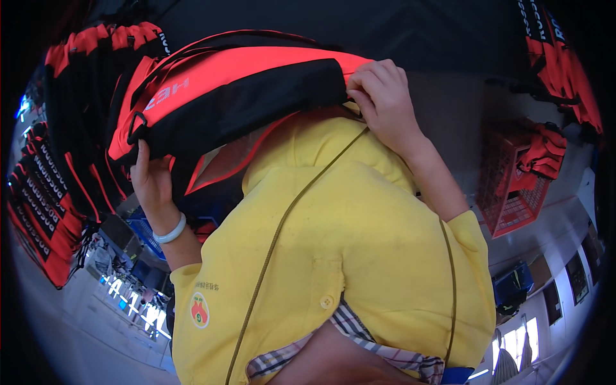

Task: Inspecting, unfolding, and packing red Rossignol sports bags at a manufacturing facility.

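Observation:
A red and black fabric bag (250, 96) is stretched between my hands, its black panel toward me and a black strap looping along its far side. My left hand (154, 183) grips its left end; the thumb lies by a dark ring or buckle (136, 123), and the fingers are mostly hidden under the cloth. At the other end, my right hand (387, 102) pinches the panel's corner between thumb and bent fingers. Below the panel, a flap with red edging (231, 157) hangs near my yellow shirt.
Stacked red and black bags (83, 122) stand at the left, with more (42, 205) below them. A dark table surface (423, 35) lies beyond. On the right are a red plastic crate (513, 212) with red cloth pieces and another pile of red items (564, 77).

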Demonstrator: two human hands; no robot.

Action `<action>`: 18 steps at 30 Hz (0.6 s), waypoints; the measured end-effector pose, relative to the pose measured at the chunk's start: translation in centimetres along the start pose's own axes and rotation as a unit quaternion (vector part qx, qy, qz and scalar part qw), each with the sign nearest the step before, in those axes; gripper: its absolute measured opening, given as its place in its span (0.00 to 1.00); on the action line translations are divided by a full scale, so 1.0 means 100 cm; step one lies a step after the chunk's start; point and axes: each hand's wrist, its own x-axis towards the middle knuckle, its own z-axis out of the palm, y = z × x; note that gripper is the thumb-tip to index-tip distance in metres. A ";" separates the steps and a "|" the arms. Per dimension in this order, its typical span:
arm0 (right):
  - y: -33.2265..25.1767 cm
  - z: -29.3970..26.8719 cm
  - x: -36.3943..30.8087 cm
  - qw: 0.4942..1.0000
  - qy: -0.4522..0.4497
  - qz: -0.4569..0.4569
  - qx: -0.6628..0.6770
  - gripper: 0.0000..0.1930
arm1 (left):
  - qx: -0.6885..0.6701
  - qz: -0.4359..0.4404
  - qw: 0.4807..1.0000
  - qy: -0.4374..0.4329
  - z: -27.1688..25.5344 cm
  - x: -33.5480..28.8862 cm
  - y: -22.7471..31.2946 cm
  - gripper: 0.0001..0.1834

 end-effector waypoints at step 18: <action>0.087 0.086 -0.119 0.790 -0.316 0.523 -0.058 0.27 | 0.024 -0.064 0.997 -0.027 -0.014 0.022 0.029 0.14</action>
